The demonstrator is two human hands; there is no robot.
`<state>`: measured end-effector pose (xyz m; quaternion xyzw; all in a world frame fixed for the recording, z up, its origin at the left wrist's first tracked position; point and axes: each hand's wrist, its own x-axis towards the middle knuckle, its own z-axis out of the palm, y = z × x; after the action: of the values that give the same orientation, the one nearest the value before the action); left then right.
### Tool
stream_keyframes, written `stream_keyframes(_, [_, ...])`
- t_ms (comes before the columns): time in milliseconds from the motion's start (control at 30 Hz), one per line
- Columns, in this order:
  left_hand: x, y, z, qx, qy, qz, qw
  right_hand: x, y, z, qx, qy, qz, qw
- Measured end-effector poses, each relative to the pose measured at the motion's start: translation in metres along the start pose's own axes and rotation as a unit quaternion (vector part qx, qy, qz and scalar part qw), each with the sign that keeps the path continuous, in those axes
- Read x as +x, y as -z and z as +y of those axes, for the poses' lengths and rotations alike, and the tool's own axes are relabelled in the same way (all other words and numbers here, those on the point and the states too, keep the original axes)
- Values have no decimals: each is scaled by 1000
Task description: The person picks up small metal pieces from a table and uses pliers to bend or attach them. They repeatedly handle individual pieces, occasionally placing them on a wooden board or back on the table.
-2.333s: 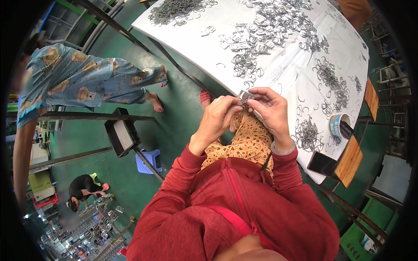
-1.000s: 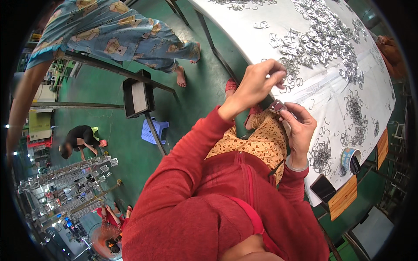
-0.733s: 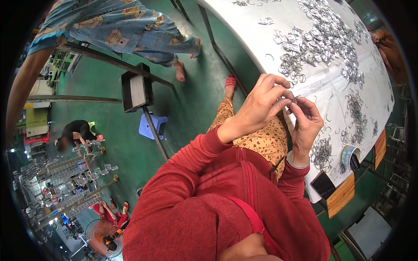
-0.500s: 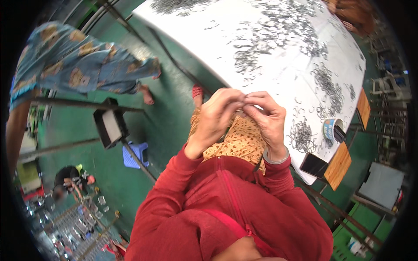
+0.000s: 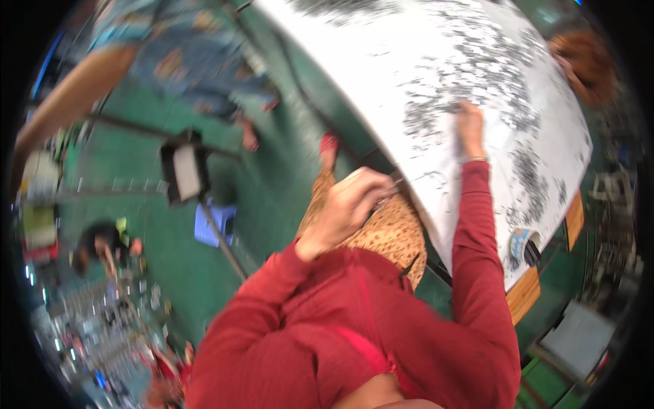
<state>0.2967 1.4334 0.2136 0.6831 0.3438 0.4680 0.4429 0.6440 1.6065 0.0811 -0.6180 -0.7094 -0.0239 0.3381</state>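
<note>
The picture is blurred by motion. My left hand (image 5: 351, 204) is held over my lap in patterned orange cloth, fingers closed around a small metal part (image 5: 390, 198) that shows thin and grey at the fingertips. My right hand (image 5: 470, 126) is stretched out onto the white table (image 5: 409, 61), resting among piles of small grey metal rings (image 5: 477, 75). Whether its fingers hold anything is lost in the blur. Both of my sleeves are red.
A roll of tape (image 5: 521, 242) lies near the table's right end, by a wooden board (image 5: 575, 218). A person in blue patterned clothes (image 5: 197, 61) sits at the upper left, another person (image 5: 586, 61) at the table's far side. A black box on a stand (image 5: 184, 174) and a blue stool (image 5: 214, 221) are on the green floor.
My hands were together over my lap working a small metal part. Now my right hand has reached out onto the table's ring piles while my left stays at my lap.
</note>
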Motion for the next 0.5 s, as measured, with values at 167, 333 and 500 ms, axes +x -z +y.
stream_keyframes(167, [0,0,-4,24,-109,17,994,-1,44,-35,170,-256,3,952])
stream_keyframes(333, [-7,0,-15,48,-91,29,994,-37,79,-145,492,-271,-32,827])
stream_keyframes(500, [8,-4,-22,92,-98,12,991,-72,116,-243,530,-267,-87,800])
